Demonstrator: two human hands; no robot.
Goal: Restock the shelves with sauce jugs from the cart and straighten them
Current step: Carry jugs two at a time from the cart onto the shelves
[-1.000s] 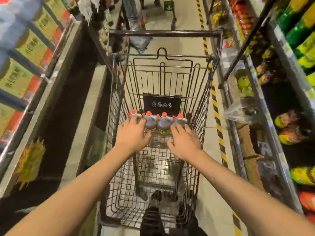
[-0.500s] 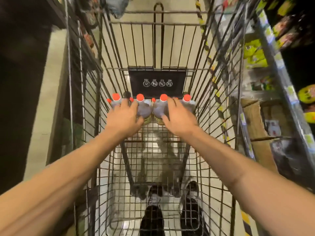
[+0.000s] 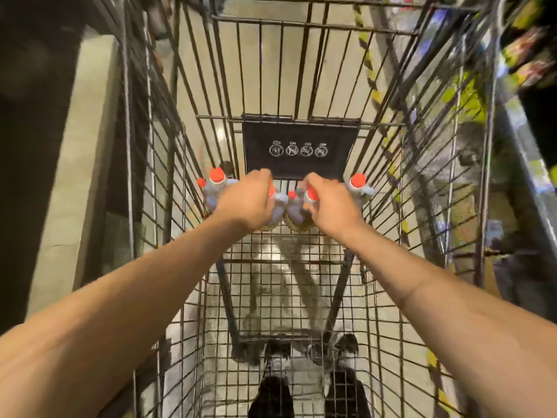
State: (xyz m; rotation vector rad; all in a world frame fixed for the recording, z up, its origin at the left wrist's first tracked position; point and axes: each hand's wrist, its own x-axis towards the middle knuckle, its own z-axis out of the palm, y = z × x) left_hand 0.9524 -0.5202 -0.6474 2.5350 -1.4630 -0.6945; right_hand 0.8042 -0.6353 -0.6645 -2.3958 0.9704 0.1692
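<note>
Several sauce jugs with red caps stand in a row at the far end of the wire cart (image 3: 301,282). My left hand (image 3: 247,203) is curled over the top of an inner jug (image 3: 278,206), just right of the leftmost jug (image 3: 212,188). My right hand (image 3: 331,206) curls round the neck of another inner jug (image 3: 297,211), left of the rightmost jug (image 3: 358,185). The frame is blurred, and my fingers hide most of both held jugs.
A black warning panel (image 3: 300,149) hangs on the cart's far wall behind the jugs. Dark shelving (image 3: 36,146) flanks the left side and stocked shelves (image 3: 512,116) the right. My shoes (image 3: 310,387) show through the cart floor.
Both hands went from hovering over the jugs to curling round the two inner ones. My head has leaned further forward and down into the cart.
</note>
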